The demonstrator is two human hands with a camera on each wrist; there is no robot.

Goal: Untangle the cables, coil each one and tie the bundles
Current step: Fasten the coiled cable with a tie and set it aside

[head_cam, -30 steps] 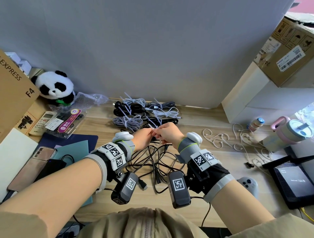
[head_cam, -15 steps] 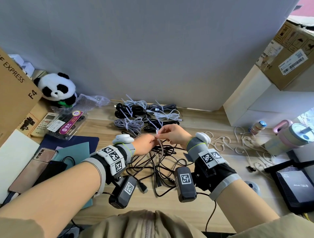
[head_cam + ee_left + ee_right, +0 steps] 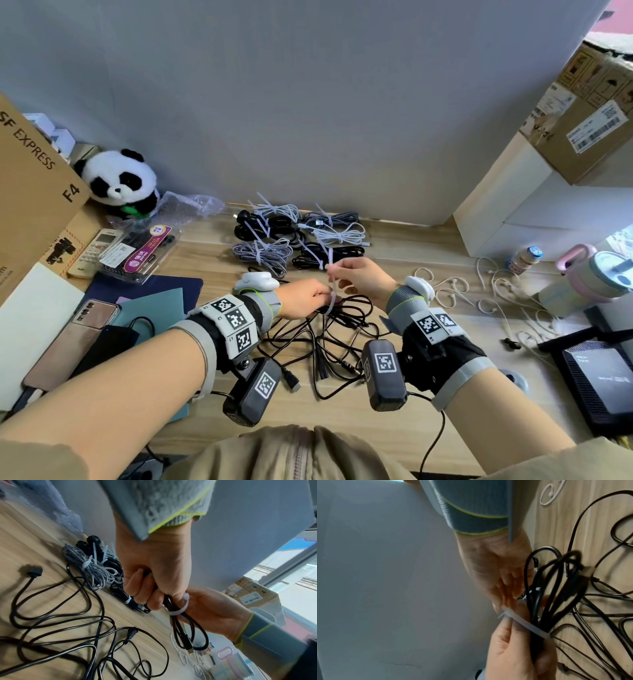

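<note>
My left hand grips a coiled black cable just above the wooden table. A white zip tie loops round the coil beside my left fingers. My right hand pinches the tie's tail above the left hand. In the right wrist view the zip tie runs from my right fingertips to the bundle in my left hand. A loose black cable tangle lies under both hands. Several tied bundles lie at the back by the wall.
Loose white cables spread to the right, near a small bottle and a pink cup. A black device sits at the right edge. A phone, a remote, a panda toy and a cardboard box fill the left.
My right hand has lifted away from the left, drawing the zip tie's tail out through its head. The left hand keeps its hold on the coil.
</note>
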